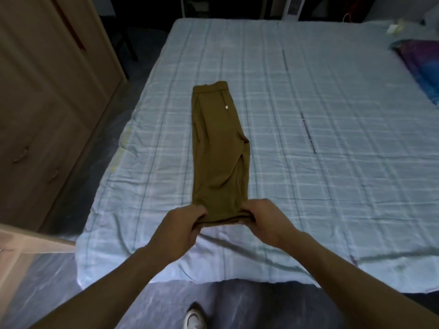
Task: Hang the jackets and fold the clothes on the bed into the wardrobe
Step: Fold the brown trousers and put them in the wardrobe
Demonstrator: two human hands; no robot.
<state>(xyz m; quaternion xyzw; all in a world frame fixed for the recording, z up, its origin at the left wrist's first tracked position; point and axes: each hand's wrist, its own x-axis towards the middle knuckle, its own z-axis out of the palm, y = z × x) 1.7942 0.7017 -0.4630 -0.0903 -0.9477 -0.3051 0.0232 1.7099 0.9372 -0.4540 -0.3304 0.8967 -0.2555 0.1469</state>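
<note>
A pair of olive-brown trousers (219,148) lies lengthwise on the bed (320,143), folded in half along its length, waistband at the far end. My left hand (183,227) pinches the near left corner of the leg hems. My right hand (263,218) grips the near right corner. Both hands hold the hem end slightly raised off the pale checked sheet near the bed's front edge. The wooden wardrobe (47,96) stands to the left, its doors shut.
A purple and blue patterned pillow (420,65) lies at the bed's far right. A white appliance (294,7) stands beyond the bed. A wooden surface edge (31,238) juts in at lower left. My white shoe (194,315) rests on the plastic-covered floor.
</note>
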